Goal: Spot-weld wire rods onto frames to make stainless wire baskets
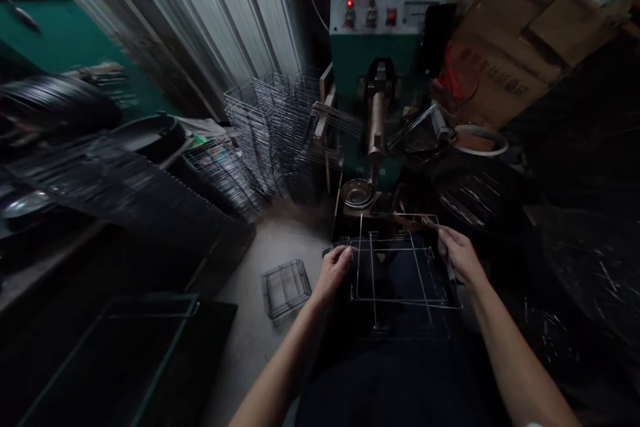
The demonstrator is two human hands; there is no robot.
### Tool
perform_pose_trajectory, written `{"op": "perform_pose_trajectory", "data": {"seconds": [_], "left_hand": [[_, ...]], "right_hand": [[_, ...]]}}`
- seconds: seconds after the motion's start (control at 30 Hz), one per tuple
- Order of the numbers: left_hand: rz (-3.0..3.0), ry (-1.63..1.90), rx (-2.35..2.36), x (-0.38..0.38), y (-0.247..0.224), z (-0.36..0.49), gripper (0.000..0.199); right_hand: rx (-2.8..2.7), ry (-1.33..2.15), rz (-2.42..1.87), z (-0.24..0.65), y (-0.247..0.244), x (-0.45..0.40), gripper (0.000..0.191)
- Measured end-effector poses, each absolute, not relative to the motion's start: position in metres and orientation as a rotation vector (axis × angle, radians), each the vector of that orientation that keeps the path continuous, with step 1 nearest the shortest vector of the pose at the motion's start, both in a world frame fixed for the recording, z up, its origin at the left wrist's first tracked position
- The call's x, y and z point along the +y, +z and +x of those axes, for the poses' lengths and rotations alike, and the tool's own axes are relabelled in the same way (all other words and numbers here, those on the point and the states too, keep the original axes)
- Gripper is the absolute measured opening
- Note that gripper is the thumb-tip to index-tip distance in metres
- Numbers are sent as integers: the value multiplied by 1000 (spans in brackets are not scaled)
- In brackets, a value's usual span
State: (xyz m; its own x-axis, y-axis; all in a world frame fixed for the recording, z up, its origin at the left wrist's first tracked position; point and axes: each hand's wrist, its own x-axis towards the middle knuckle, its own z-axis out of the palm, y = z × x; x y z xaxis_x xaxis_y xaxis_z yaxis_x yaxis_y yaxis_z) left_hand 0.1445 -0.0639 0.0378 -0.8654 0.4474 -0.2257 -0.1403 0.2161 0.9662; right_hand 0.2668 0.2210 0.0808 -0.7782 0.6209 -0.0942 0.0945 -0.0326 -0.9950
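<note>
A wire frame (395, 299), made of thin crossing rods, is held above my lap in front of the machine. My left hand (336, 268) pinches its left side, thumb on top and fingers curled under. At the upper right corner, my right hand (463, 257) is closed around the frame's edge; whether a small tool is also in those fingers is too dark to tell. Just beyond the frame stands the machine's vertical electrode arm (377, 125), which looks like a spot welder's. A round metal dish (358, 193) sits at its lower end, apart from both hands.
Stacked wire racks (273, 130) stand left of the green machine (345, 60). Small wire frames (287, 290) lie on the floor (250, 333). To the right are a cardboard box (493, 73), a white-rimmed bucket (503, 143) and dark containers of rods (470, 197).
</note>
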Motion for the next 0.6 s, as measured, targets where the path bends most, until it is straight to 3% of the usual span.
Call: {"op": "perform_pose_trajectory", "data": {"seconds": [0.13,0.3,0.47,0.6], "left_hand": [[368,1815,2093,-68,53,141,56],[591,1909,2093,-53,80,124,36],[555,1883,1963,-66,109,123,28],[542,1550,2242,-87,104,141,22]], "right_hand": [[-2072,1348,-546,280,131,200,44],[-2181,1251,-390,277,192,180,39],[-2143,1178,-525,271,166,189,43],[-2488,914,-665,278,119,190,46]]}}
